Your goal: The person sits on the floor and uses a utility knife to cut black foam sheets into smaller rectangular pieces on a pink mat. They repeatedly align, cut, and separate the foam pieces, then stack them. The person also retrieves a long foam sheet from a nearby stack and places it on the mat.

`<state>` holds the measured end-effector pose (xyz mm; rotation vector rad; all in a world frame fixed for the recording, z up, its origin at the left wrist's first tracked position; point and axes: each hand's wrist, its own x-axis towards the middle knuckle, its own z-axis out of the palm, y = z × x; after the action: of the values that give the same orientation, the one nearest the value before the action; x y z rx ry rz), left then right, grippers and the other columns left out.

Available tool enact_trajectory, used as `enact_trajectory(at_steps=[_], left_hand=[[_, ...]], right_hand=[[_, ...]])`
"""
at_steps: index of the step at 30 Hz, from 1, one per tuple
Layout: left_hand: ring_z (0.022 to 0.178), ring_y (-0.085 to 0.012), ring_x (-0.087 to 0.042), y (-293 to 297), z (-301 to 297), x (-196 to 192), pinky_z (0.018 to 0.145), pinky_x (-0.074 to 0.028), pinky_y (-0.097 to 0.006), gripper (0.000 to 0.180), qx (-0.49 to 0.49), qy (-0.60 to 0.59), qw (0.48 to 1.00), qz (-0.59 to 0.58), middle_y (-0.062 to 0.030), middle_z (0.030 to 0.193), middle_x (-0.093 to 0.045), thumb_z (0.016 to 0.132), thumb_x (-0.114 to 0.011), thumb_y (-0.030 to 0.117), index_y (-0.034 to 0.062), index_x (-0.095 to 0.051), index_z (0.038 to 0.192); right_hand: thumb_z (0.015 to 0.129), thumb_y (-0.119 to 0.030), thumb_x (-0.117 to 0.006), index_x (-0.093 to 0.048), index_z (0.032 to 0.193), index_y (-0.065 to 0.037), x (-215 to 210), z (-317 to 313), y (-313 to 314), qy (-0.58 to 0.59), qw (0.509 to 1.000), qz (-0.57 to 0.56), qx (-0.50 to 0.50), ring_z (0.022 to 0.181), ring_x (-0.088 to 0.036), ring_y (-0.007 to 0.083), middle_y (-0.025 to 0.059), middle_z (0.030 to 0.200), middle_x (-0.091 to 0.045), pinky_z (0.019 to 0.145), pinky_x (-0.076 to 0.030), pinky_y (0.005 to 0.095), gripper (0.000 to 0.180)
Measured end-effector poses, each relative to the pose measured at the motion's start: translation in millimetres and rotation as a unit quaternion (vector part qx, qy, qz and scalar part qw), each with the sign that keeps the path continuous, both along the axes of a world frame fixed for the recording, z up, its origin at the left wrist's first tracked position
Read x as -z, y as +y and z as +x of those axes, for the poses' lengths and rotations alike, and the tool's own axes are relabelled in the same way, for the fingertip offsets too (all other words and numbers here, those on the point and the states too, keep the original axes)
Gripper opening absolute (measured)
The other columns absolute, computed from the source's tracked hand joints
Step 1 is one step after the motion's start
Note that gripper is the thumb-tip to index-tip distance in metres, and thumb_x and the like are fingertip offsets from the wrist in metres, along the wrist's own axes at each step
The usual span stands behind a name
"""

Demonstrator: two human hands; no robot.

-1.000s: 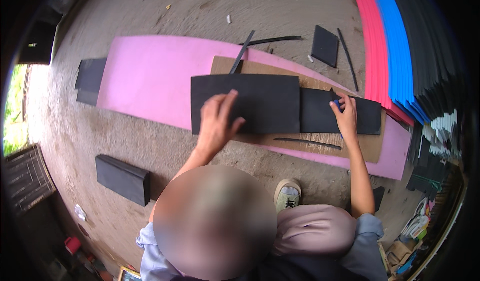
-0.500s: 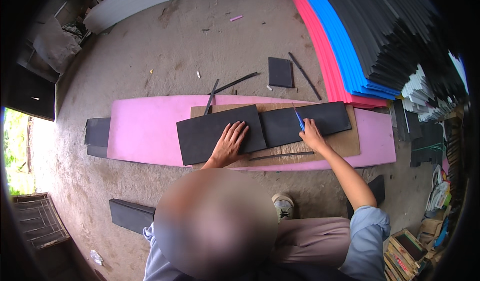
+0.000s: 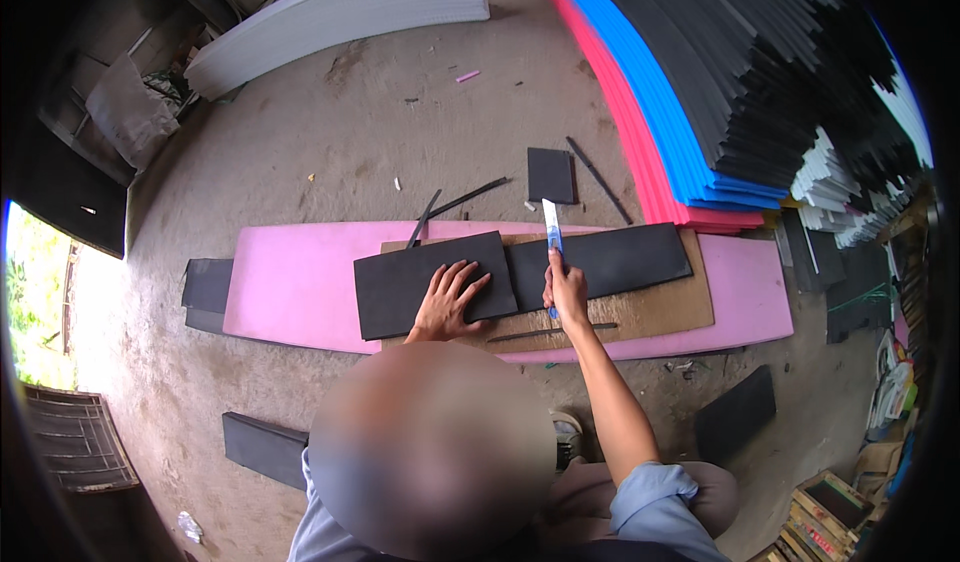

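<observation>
My left hand (image 3: 455, 299) lies with fingers spread on a black foam block (image 3: 400, 287), pressing on its top. This block overlaps the left end of a longer black foam sheet (image 3: 630, 259). My right hand (image 3: 566, 287) is wrapped round the blue handle of a utility knife (image 3: 553, 224). Its long blade is out and points away from me, above the black sheet just right of the block's edge. Under the black foam is a brown board (image 3: 690, 302), resting on a pink foam sheet (image 3: 300, 282). A thin black foam strip (image 3: 550, 332) lies on the board's near side.
Beyond the pink sheet lie a small black foam piece (image 3: 550, 174) and narrow black offcuts (image 3: 598, 179). Tall stacks of red, blue and black foam sheets (image 3: 640, 92) stand at the far right. White sheets (image 3: 340, 22) are stacked at the far left. More black foam (image 3: 262, 447) lies near me.
My right hand has moved left with the knife, toward the block's edge, and the blade now shows broadside. My left hand stays on the block. The whole view has shifted slightly.
</observation>
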<state>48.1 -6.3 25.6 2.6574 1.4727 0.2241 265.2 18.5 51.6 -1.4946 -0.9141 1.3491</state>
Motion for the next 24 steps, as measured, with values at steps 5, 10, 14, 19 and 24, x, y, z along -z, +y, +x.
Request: enact_trajectory(at_steps=[5, 10, 14, 19, 24], left_hand=[[0.130, -0.0233, -0.014, 2, 0, 5, 0.104, -0.004, -0.052, 0.080, -0.005, 0.015, 1.000, -0.017, -0.0047, 0.139, -0.021, 0.067, -0.054, 0.057, 0.0260, -0.023, 0.134], [0.132, -0.0223, -0.008, 4, 0, 6, 0.104, -0.001, -0.053, 0.085, -0.005, 0.019, 0.999, -0.039, -0.0035, 0.142, -0.014, 0.065, -0.057, 0.054, 0.0272, -0.018, 0.136], [0.132, -0.0227, -0.008, 7, -2, 3, 0.103, -0.003, -0.055, 0.087, -0.009, 0.027, 0.998, -0.059, -0.0030, 0.143, -0.014, 0.066, -0.058, 0.054, 0.0268, -0.015, 0.137], [0.132, -0.0225, -0.008, 9, -2, 4, 0.104, -0.002, -0.055, 0.090, -0.008, 0.013, 0.998, -0.063, -0.0030, 0.143, -0.013, 0.063, -0.061, 0.049, 0.0268, -0.015, 0.137], [0.132, -0.0224, -0.008, 8, -5, 8, 0.104, -0.002, -0.055, 0.090, -0.008, -0.010, 0.998, -0.061, -0.0029, 0.143, -0.013, 0.062, -0.062, 0.048, 0.0268, -0.015, 0.137]], right_hand=[[0.091, -0.024, -0.040, -0.043, 0.085, -0.003, 33, -13, -13, -0.097, 0.995, 0.028, 0.001, 0.031, -0.040, 0.0108, 0.0024, 0.046, -0.041, 0.031, -0.033, 0.0256, 0.022], [0.090, -0.017, -0.036, -0.039, 0.102, 0.001, 58, -24, -16, -0.240, 0.962, 0.102, -0.076, 0.048, -0.054, 0.0236, 0.0128, 0.060, -0.055, 0.040, -0.043, 0.0337, 0.022], [0.089, -0.019, -0.036, -0.042, 0.098, 0.001, 26, -38, 7, -0.418, 0.886, 0.000, -0.199, 0.074, -0.058, 0.0408, 0.0240, 0.072, -0.060, 0.058, -0.048, 0.0464, 0.023], [0.089, -0.023, -0.037, -0.047, 0.091, 0.001, 17, -54, 25, -0.547, 0.805, 0.010, -0.229, 0.076, -0.060, 0.0383, 0.0233, 0.075, -0.060, 0.066, -0.047, 0.0477, 0.026], [0.088, -0.022, -0.038, -0.050, 0.089, 0.002, 27, -63, 35, -0.542, 0.810, -0.006, -0.225, 0.079, -0.060, 0.0381, 0.0237, 0.078, -0.060, 0.069, -0.048, 0.0467, 0.027]])
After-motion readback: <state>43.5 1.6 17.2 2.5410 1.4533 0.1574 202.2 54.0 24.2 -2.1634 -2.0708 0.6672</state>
